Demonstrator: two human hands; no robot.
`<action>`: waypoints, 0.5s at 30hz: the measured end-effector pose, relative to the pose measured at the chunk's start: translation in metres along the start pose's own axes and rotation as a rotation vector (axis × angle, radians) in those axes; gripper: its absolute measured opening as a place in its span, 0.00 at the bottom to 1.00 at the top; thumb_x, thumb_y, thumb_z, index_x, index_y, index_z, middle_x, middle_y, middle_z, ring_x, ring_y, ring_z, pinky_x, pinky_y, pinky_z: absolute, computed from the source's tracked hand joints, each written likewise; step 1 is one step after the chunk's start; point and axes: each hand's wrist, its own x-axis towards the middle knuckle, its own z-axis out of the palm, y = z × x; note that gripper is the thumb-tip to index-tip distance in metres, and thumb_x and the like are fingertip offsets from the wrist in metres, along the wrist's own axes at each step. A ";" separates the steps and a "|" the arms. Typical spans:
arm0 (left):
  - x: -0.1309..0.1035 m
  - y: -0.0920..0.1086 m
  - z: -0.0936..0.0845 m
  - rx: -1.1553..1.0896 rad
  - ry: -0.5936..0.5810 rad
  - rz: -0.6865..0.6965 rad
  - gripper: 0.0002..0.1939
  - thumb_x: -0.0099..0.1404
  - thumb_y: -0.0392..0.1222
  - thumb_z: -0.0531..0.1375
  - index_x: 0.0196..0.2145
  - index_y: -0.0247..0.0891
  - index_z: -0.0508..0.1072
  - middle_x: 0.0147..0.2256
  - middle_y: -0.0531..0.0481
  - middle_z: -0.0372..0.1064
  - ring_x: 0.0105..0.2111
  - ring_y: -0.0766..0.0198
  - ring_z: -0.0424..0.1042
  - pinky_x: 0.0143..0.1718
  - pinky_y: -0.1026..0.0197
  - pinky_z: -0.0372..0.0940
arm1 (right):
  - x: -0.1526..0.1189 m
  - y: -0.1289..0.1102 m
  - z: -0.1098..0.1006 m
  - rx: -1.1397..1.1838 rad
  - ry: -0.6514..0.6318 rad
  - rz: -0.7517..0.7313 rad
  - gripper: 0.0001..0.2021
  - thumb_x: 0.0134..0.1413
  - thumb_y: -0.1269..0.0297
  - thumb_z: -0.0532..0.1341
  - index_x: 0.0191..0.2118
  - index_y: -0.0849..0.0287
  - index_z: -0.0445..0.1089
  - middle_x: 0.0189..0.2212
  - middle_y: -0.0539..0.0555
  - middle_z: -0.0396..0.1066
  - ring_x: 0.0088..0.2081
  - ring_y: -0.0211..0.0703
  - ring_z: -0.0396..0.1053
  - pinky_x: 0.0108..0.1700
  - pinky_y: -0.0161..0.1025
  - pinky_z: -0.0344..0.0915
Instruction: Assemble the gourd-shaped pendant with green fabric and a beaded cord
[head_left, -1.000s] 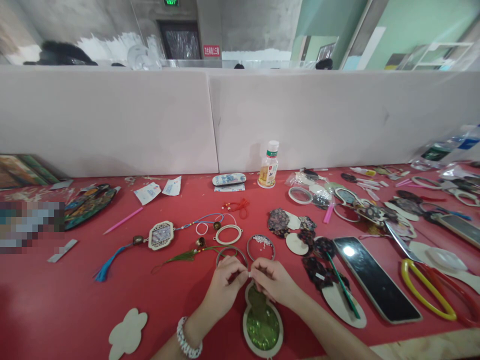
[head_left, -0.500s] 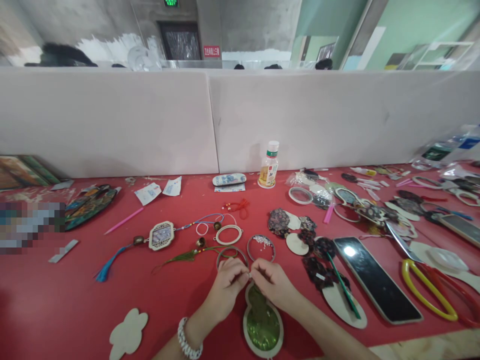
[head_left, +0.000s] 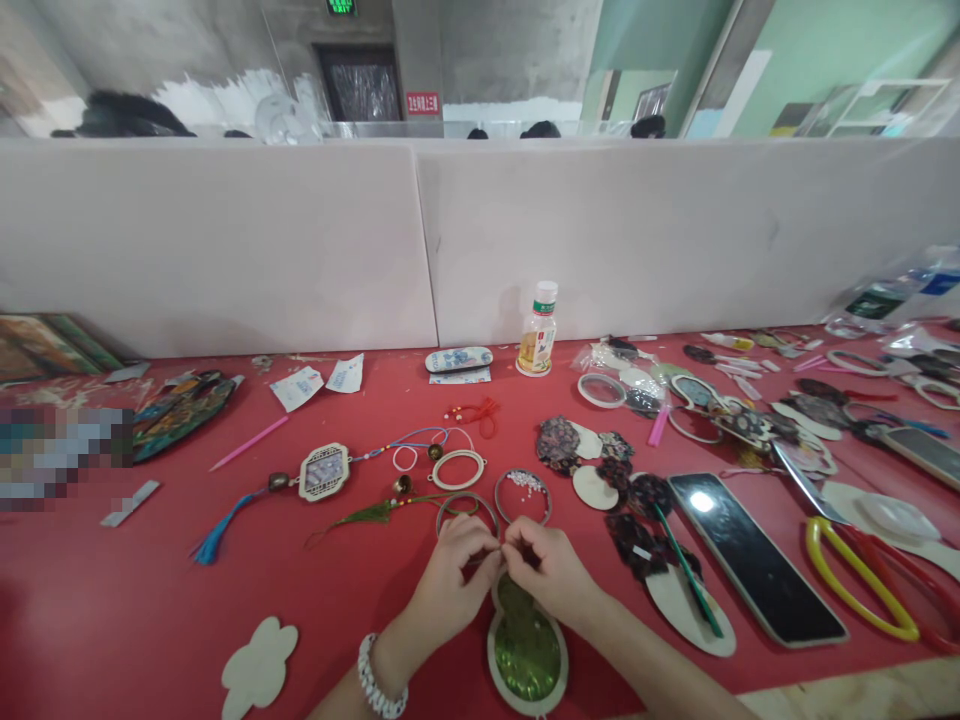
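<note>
A gourd-shaped piece (head_left: 527, 650) with a pale rim and shiny green middle lies near the front edge. Over its narrow top, my left hand (head_left: 457, 570) and my right hand (head_left: 551, 570) meet, fingertips pinched almost together. Whatever is between the fingertips is too small to make out. Just beyond them are a ring (head_left: 467, 497) beside my left hand and a round dish of small white beads (head_left: 525, 484). A green tassel (head_left: 367, 513) and a pale oval ring (head_left: 457, 453) lie to the left of these.
On the red table (head_left: 360, 610), a phone (head_left: 757, 560) and yellow-and-red-handled scissors (head_left: 859, 575) lie right. A bottle (head_left: 536, 335) stands by the white partition (head_left: 300, 240). An octagonal pendant (head_left: 324, 471) and cloud-shaped piece (head_left: 259, 668) lie left; dark patterned pieces (head_left: 559, 443) lie right.
Both hands stay at the top of the gourd-shaped piece, with only a slight shift of the fingertips. Nothing on the table has visibly been moved.
</note>
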 end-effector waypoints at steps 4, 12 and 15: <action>0.002 -0.001 0.000 0.013 0.017 -0.005 0.08 0.61 0.35 0.53 0.25 0.36 0.67 0.25 0.50 0.63 0.29 0.63 0.61 0.34 0.61 0.56 | -0.001 0.000 0.000 -0.002 -0.002 -0.023 0.05 0.50 0.71 0.52 0.25 0.60 0.59 0.18 0.44 0.56 0.21 0.31 0.55 0.24 0.28 0.52; 0.003 -0.002 -0.002 0.000 0.064 -0.004 0.07 0.59 0.33 0.54 0.24 0.36 0.67 0.24 0.51 0.62 0.28 0.64 0.62 0.32 0.62 0.58 | -0.001 -0.005 -0.004 0.077 -0.036 0.016 0.08 0.55 0.64 0.51 0.27 0.60 0.61 0.18 0.45 0.56 0.21 0.32 0.55 0.23 0.28 0.53; 0.004 -0.002 -0.003 -0.003 0.090 -0.001 0.07 0.58 0.33 0.54 0.23 0.36 0.68 0.24 0.51 0.62 0.27 0.65 0.62 0.32 0.61 0.58 | 0.000 -0.006 -0.005 0.108 -0.019 0.042 0.07 0.54 0.63 0.53 0.29 0.60 0.62 0.20 0.46 0.59 0.22 0.33 0.58 0.24 0.28 0.55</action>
